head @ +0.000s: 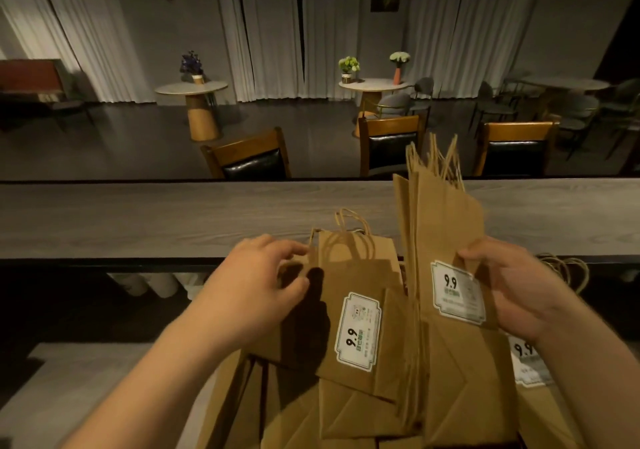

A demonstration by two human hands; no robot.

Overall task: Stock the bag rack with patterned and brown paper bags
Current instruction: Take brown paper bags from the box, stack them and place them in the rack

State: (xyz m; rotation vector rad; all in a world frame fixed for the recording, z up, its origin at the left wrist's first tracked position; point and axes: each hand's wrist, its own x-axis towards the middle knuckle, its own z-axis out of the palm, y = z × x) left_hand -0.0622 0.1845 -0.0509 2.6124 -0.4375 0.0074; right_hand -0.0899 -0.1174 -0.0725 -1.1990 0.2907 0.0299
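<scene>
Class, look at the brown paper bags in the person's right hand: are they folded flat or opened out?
Folded flat. The brown paper bags stand as thin sheets pressed together, their handles bunched on top.

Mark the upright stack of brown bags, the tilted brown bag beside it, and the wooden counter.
upright stack of brown bags (446,227): head view, bare paper above its label.
tilted brown bag (349,275): head view, front panel under the handles.
wooden counter (138,216): head view, bare top, left part.
</scene>
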